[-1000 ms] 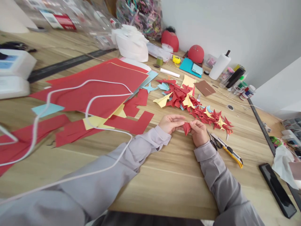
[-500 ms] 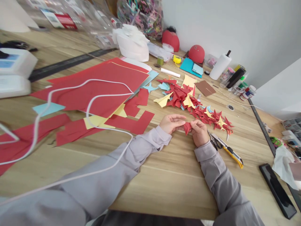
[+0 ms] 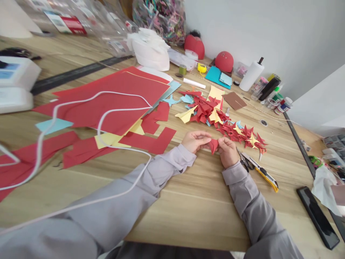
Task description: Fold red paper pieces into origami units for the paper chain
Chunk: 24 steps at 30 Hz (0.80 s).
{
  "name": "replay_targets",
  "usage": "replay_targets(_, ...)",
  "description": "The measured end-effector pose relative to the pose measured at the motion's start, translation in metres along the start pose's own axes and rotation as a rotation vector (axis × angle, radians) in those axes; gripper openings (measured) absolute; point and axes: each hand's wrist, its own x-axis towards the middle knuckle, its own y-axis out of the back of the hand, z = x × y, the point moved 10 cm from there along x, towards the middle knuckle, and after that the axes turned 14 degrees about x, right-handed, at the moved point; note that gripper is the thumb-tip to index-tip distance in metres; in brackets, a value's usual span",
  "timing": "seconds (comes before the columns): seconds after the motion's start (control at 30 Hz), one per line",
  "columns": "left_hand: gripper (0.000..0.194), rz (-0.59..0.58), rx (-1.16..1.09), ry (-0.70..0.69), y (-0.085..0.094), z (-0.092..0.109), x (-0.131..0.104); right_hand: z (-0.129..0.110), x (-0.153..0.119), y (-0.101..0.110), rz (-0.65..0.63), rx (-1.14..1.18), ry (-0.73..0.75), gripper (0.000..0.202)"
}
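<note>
A small folded red paper (image 3: 214,145) is held between my two hands, a pointed end hanging down. My left hand (image 3: 196,141) pinches its left side between thumb and fingers. On its right side, my right hand (image 3: 227,150) grips it the same way. Just beyond my hands lies a heap of folded paper pieces (image 3: 205,108), mostly red with some yellow and blue. Several folded red stars (image 3: 237,132) lie in a row to its right. A yellow utility knife (image 3: 265,176) and dark-handled scissors (image 3: 245,163) rest beside my right wrist.
Large red paper sheets (image 3: 115,97) and red cut strips (image 3: 151,142) cover the left. A white cable (image 3: 101,124) loops over them and my left sleeve. A black phone (image 3: 318,217) lies at right. White tissues (image 3: 151,50), a tape measure (image 3: 201,68) and bottles (image 3: 283,106) stand at the back.
The red paper has turned slightly between my fingers and more of its face shows. Both hands stay in nearly the same place; the whole view has shifted slightly.
</note>
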Motion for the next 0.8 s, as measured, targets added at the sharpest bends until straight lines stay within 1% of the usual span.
replay_targets(0.1,0.037,-0.016,0.028,-0.018,-0.001,0.002,0.000,0.000,0.000,0.002,0.022,0.013,0.011,0.022)
replay_targets(0.2,0.042,-0.039,0.083,-0.076,-0.003,0.006,0.000,-0.002,0.001,0.002,0.025,-0.008,0.037,0.022)
replay_targets(0.27,0.041,-0.038,0.119,-0.103,-0.003,0.007,0.001,-0.003,0.001,0.001,0.025,-0.036,0.045,0.023)
replay_targets(0.4,0.037,0.013,0.170,-0.115,0.003,0.005,0.003,-0.005,0.000,-0.001,0.008,-0.067,0.053,0.024)
replay_targets(0.53,0.035,0.081,0.186,-0.142,0.010,0.009,0.004,-0.005,-0.002,-0.004,-0.027,-0.084,0.056,0.015)
replay_targets(0.67,0.031,0.120,0.207,-0.150,0.013,0.011,0.003,-0.007,-0.003,-0.008,-0.067,-0.126,0.090,0.014)
replay_targets(0.8,0.025,0.141,0.209,-0.172,0.013,0.013,0.002,-0.008,-0.003,-0.007,-0.050,-0.148,0.117,0.012)
